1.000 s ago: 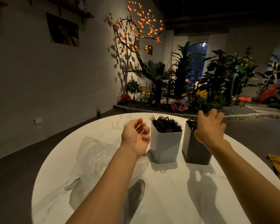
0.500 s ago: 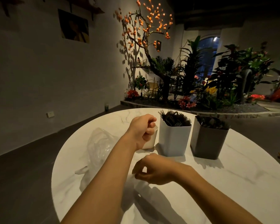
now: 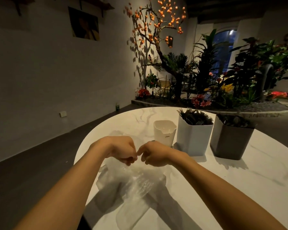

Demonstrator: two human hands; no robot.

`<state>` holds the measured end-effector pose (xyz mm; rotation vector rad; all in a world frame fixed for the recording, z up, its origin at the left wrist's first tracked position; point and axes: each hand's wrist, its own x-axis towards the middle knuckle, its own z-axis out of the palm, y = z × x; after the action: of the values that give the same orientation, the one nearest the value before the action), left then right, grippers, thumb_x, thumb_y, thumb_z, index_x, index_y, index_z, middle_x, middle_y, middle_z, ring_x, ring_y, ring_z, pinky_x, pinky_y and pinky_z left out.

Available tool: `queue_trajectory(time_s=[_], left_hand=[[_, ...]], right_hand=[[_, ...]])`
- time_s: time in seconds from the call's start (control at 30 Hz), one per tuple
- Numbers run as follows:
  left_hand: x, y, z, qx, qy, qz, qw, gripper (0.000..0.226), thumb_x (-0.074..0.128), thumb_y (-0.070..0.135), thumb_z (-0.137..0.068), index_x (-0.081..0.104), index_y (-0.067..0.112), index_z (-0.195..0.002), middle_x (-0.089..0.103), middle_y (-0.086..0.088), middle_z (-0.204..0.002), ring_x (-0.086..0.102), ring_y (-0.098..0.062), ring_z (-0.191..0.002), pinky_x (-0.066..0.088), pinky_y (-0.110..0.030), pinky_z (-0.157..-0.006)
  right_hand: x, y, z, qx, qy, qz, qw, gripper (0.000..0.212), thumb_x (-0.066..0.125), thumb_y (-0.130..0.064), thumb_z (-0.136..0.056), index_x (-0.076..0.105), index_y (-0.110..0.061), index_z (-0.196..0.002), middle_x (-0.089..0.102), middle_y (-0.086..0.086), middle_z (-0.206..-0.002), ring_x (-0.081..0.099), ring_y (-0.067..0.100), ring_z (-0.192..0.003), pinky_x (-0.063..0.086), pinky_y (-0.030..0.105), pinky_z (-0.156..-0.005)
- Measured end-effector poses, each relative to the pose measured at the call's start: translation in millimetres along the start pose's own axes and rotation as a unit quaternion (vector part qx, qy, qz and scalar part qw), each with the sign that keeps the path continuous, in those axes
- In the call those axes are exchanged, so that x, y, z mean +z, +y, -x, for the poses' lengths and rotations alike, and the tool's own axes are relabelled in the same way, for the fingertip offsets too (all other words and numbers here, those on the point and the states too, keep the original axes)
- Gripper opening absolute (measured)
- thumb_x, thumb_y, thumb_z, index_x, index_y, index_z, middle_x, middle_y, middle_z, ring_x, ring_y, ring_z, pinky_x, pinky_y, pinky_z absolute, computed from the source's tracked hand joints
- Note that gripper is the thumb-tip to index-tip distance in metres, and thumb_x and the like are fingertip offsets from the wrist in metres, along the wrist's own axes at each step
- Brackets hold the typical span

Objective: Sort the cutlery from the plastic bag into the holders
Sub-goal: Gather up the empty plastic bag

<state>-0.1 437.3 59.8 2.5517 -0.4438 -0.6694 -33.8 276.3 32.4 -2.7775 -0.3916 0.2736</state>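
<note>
Clear crinkled plastic, the plastic bag (image 3: 133, 183), is spread on the white marble table (image 3: 239, 188) below both hands. Its upper edge seems to be pinched by the curled fingers of the left hand (image 3: 121, 149) and the right hand (image 3: 154, 154), held just beside each other. Beyond them three holders are lined up: a small white holder (image 3: 164, 132) with small dark lettering too blurred to read, a taller white holder (image 3: 194, 138) filled with black forks (image 3: 195, 117), and a grey holder (image 3: 230, 141) with dark cutlery (image 3: 234, 122).

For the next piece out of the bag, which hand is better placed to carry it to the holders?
Probably the right hand: both hands pinch the plastic bag, but the holders stand on its side, beyond it.
</note>
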Motion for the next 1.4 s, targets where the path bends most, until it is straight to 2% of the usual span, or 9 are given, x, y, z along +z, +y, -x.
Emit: queue_trajectory(time_s=[0.13, 0.33, 0.63, 0.83, 1.0, 1.1, 1.2, 1.33, 1.4], left_hand=[[12.2, -24.3, -22.0, 0.049, 0.114, -0.084, 0.989, 0.029, 0.052, 0.016, -0.102, 0.071, 0.014, -0.124, 0.071, 0.000, -0.121, 0.066, -0.017, -0.104, 0.055, -0.031, -0.093], [30.0, -47.5, -47.5, 0.041, 0.153, -0.018, 0.987, 0.042, 0.044, 0.011, -0.103, 0.047, 0.012, -0.145, 0.050, -0.008, -0.148, 0.051, -0.024, -0.127, 0.043, -0.034, -0.107], [41.7, -59.4, -72.9, 0.014, 0.225, -0.012, 0.974, 0.035, 0.055, 0.006, -0.098, 0.050, 0.013, -0.132, 0.054, -0.007, -0.134, 0.054, -0.021, -0.114, 0.048, -0.029, -0.100], [46.3, -55.8, -85.3, -0.068, 0.190, -0.144, 0.969, 0.064, 0.047, 0.029, -0.101, 0.025, 0.011, -0.158, 0.028, -0.011, -0.163, 0.023, -0.035, -0.151, 0.032, -0.048, -0.119], [44.7, -63.0, -95.5, -0.078, 0.159, -0.184, 0.967, 0.062, 0.033, 0.034, -0.102, 0.022, 0.013, -0.160, 0.023, -0.010, -0.167, 0.011, -0.037, -0.153, 0.021, -0.052, -0.122], [45.1, -63.6, -96.2, -0.070, 0.166, -0.175, 0.968, 0.061, 0.037, 0.031, -0.101, 0.024, 0.015, -0.159, 0.026, -0.013, -0.165, 0.018, -0.037, -0.152, 0.022, -0.050, -0.121], [42.7, -62.6, -95.4, -0.044, 0.186, -0.142, 0.971, 0.045, 0.045, 0.030, -0.099, 0.049, 0.017, -0.143, 0.054, -0.011, -0.145, 0.051, -0.031, -0.131, 0.042, -0.040, -0.106], [36.4, -63.6, -98.0, -0.032, 0.166, -0.115, 0.979, 0.031, 0.044, 0.033, -0.100, 0.055, 0.018, -0.125, 0.062, -0.009, -0.131, 0.060, -0.029, -0.115, 0.048, -0.037, -0.094], [34.1, -64.4, -98.9, -0.021, 0.165, -0.111, 0.980, 0.018, 0.044, 0.031, -0.101, 0.053, 0.021, -0.113, 0.063, -0.007, -0.127, 0.059, -0.028, -0.111, 0.048, -0.037, -0.093]], right_hand=[[2.1, -0.7, -15.5, 0.025, -0.011, -0.001, 1.000, 0.055, 0.057, -0.010, -0.096, 0.046, -0.018, -0.149, 0.058, 0.004, -0.143, 0.056, 0.022, -0.130, 0.043, 0.033, -0.110], [24.2, 4.2, -30.9, 0.047, -0.087, 0.114, 0.989, 0.085, 0.074, -0.041, -0.088, 0.029, -0.023, -0.157, 0.039, 0.004, -0.155, 0.040, 0.027, -0.142, 0.036, 0.040, -0.117], [38.7, 2.6, -44.7, 0.077, -0.220, 0.145, 0.962, 0.061, 0.050, -0.042, -0.100, 0.024, -0.032, -0.154, 0.031, 0.013, -0.149, 0.037, 0.037, -0.138, 0.033, 0.050, -0.114], [24.4, -11.9, -47.3, 0.028, -0.208, 0.211, 0.955, 0.059, 0.052, -0.046, -0.098, 0.028, -0.055, -0.151, 0.032, 0.012, -0.143, 0.040, 0.036, -0.132, 0.034, 0.046, -0.113], [9.4, -6.5, -51.5, 0.052, -0.130, 0.035, 0.989, 0.045, 0.066, -0.033, -0.093, 0.061, -0.028, -0.138, 0.059, 0.002, -0.135, 0.058, 0.020, -0.114, 0.045, 0.026, -0.090], [10.5, 10.7, -68.9, 0.132, -0.029, -0.107, 0.985, 0.053, 0.058, -0.017, -0.095, 0.047, -0.016, -0.146, 0.067, 0.011, -0.123, 0.062, 0.022, -0.090, 0.048, 0.029, -0.070], [14.8, 21.8, -80.6, 0.171, 0.032, -0.352, 0.920, 0.064, 0.042, 0.000, -0.095, 0.024, -0.009, -0.156, 0.069, 0.014, -0.089, 0.046, 0.014, -0.059, 0.034, 0.024, -0.049], [19.1, 22.6, -88.3, 0.113, 0.149, -0.576, 0.796, 0.056, 0.040, 0.011, -0.095, 0.031, 0.001, -0.150, 0.065, 0.018, -0.101, 0.061, 0.020, -0.081, 0.054, 0.027, -0.071], [24.9, 25.1, -95.3, 0.115, 0.194, -0.476, 0.850, 0.051, 0.042, 0.006, -0.094, 0.041, -0.004, -0.144, 0.065, 0.013, -0.111, 0.063, 0.023, -0.096, 0.055, 0.036, -0.088]])
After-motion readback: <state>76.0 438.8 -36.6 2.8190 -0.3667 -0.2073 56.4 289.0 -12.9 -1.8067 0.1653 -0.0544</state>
